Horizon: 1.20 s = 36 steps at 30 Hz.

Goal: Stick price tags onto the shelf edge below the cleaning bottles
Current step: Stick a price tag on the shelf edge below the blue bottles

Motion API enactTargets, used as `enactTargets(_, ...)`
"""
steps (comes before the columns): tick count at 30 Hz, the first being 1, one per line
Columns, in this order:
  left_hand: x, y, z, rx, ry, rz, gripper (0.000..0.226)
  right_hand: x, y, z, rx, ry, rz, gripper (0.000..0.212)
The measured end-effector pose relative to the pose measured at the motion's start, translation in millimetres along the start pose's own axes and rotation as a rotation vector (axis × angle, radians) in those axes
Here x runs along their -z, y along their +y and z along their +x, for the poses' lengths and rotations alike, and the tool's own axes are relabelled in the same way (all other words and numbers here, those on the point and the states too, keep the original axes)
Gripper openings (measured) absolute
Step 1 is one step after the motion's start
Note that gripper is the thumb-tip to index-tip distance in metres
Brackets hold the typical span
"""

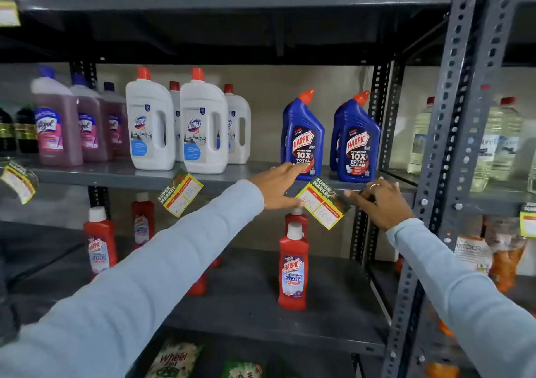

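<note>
A grey shelf edge [232, 178] runs below blue Harpic bottles [304, 136]. The left hand [278, 186], fingers flat, and the right hand [383, 203], fingers loosely curled, press a tilted yellow price tag [322, 203] against it.

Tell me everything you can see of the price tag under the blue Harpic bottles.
The price tag is a card with a yellow border, a green SUPER MARKET header and two white boxes with red headings and handwritten figures, seemingly 120 and 100. It hangs tilted against the grey shelf edge. The left hand touches its left corner; the right hand meets its right side.
</note>
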<state>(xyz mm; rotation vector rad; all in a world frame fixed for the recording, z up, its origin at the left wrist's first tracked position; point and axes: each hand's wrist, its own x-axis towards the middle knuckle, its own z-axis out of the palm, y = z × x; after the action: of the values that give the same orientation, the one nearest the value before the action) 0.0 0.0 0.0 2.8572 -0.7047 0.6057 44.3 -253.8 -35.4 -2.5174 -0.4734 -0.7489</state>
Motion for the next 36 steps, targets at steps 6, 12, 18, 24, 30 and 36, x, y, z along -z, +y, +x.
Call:
enactTargets(6, -3.1, 20.7, 41.3, 0.046, -0.084, 0.186, 0.066, -11.1, 0.4, -2.4, 0.022, -0.026, -0.095, 0.044)
enactTargets(12, -0.3, 48.6, 71.3, -0.013, -0.232, 0.551, 0.029, -21.2, -3.8, -5.0, -0.035, 0.075, -0.054, 0.037)
enactTargets(18, -4.7, 41.7, 62.9, -0.059, -0.169, 0.486, 0.018, -20.4, -4.1, -1.6, -0.110, 0.080, 0.067, 0.024)
enactTargets(24, -21.9, 23.3, 28.9, -0.005, -0.008, 0.248, 0.022, -13.8, 2.8, 0.1, -0.017, 0.040, 0.023, 0.023)
enactTargets(30, -91.4, 25.1, 8.9, 0.094, 0.287, 0.231, 0.023, -37.6, 9.1, -16.8, 0.104, 0.052, -0.396, 0.024)
enactTargets(36, -72.3, 12.1, 30.6, 0.150, 0.413, -0.041, 0.020, -13.6, 10.8, 0.4, 0.054, 0.019, -0.209, 0.025)
